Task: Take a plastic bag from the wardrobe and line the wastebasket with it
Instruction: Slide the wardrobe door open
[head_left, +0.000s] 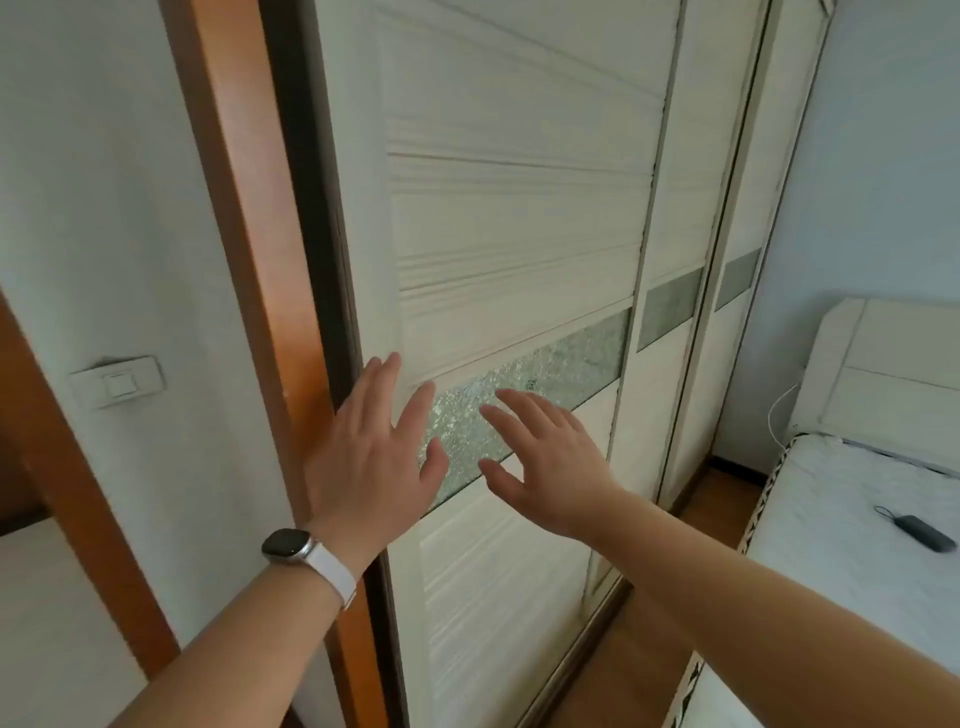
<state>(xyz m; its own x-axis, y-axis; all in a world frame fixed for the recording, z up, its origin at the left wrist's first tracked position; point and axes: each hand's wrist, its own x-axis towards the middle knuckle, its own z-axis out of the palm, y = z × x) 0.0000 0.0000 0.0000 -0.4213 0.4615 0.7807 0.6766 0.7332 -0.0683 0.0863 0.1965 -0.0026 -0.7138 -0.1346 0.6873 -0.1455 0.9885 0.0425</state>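
Wardrobe (519, 218) interior hidden behind shut sliding doors; top and bottom cut off by the frame. No telling whether palms of hands touch the door or hover. Frosted glass strip (561, 358) partly covered by fingers (415, 410). Bed (852, 499) cut off at right edge. Small dark object (917, 531) on mattress too small to identify. Forearms cropped at bottom edge.

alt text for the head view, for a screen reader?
Two open bare hands, left hand and right hand, spread against a closed white sliding wardrobe door near its frosted glass strip. A smartwatch is on the left wrist; a bed stands at right.
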